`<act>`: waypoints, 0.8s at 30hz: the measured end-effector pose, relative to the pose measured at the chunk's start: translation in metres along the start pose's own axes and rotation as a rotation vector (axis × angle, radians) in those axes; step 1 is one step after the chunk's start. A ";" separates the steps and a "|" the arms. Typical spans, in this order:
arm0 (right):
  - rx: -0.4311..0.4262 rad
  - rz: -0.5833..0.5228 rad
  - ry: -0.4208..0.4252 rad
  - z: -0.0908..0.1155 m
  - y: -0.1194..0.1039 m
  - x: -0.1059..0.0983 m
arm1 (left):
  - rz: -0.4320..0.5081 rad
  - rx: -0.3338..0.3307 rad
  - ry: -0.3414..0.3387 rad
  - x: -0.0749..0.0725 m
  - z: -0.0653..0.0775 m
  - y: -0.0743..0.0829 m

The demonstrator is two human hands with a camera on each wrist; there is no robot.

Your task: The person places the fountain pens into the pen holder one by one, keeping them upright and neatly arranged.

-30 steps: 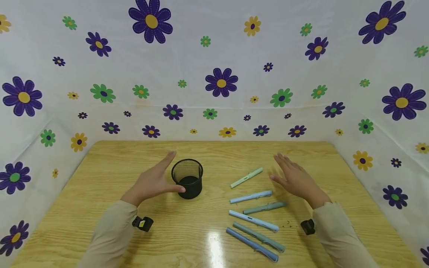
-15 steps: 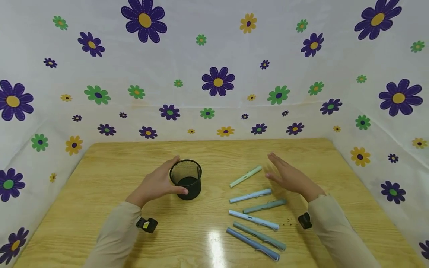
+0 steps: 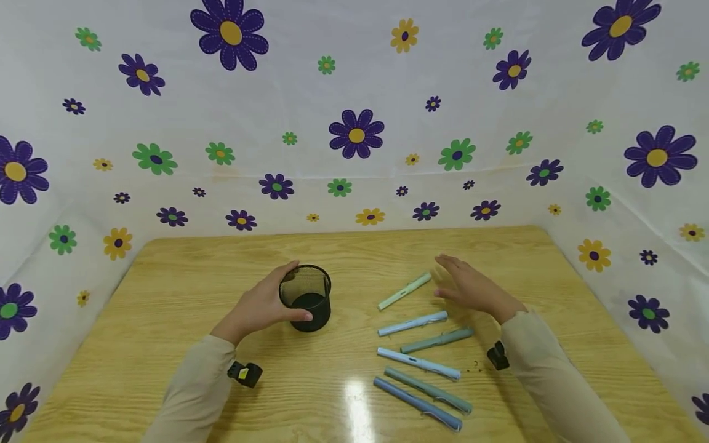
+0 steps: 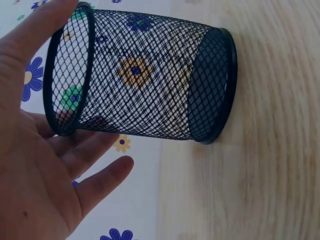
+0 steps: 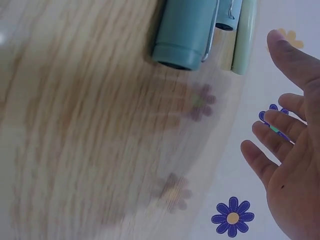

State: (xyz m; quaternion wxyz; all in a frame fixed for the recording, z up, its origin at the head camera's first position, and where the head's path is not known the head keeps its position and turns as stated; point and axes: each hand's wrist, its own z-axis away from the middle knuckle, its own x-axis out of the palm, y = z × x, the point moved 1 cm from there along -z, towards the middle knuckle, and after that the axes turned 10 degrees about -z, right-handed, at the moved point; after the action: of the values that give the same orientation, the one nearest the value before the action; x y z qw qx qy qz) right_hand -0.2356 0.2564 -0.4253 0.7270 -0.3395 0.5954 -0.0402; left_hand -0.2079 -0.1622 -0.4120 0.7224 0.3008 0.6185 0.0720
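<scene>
A black mesh pen holder (image 3: 318, 313) stands upright on the table, left of centre. My left hand (image 3: 264, 306) holds it near the rim, the thumb on the near side and the fingers round the far side. In the left wrist view the thumb meets the rim of the mesh pen holder (image 4: 145, 75), and the little finger sticks out away from the mesh. My right hand (image 3: 477, 291) hovers with nothing in it, fingers loosely extended, right of a light green pen (image 3: 405, 291). The right wrist view shows the hand (image 5: 295, 165) apart from the capped pens.
Below the light green pen lie a light blue pen (image 3: 412, 323), a teal pen (image 3: 437, 340), a pale blue pen (image 3: 419, 363), a grey-green pen (image 3: 428, 391) and a darker blue pen (image 3: 416, 403). Dark crumbs (image 3: 474, 369) sit beside them. Flowered cloth (image 3: 299, 92) surrounds the wooden table (image 3: 310, 394).
My left hand has moved right onto the pen holder and closed round its rim. My right hand has drifted left, closer to the light green pen. The pens have stayed in place.
</scene>
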 end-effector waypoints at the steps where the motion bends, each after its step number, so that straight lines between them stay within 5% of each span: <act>1: -0.004 0.007 0.002 -0.002 0.000 0.000 | 0.012 0.003 0.003 0.000 0.000 0.000; 11: 0.018 -0.006 -0.056 -0.015 0.001 0.004 | 0.203 0.036 -0.014 0.005 -0.002 -0.006; 24: 0.004 -0.041 -0.101 -0.030 0.005 0.015 | 0.302 0.050 -0.048 0.009 -0.004 -0.009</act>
State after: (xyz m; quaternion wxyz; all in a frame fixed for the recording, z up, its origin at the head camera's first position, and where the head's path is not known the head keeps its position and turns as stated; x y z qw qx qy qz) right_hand -0.2599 0.2397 -0.4419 0.7557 -0.3516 0.5511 -0.0390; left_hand -0.2123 -0.1641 -0.4245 0.7103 0.4097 0.5504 0.1573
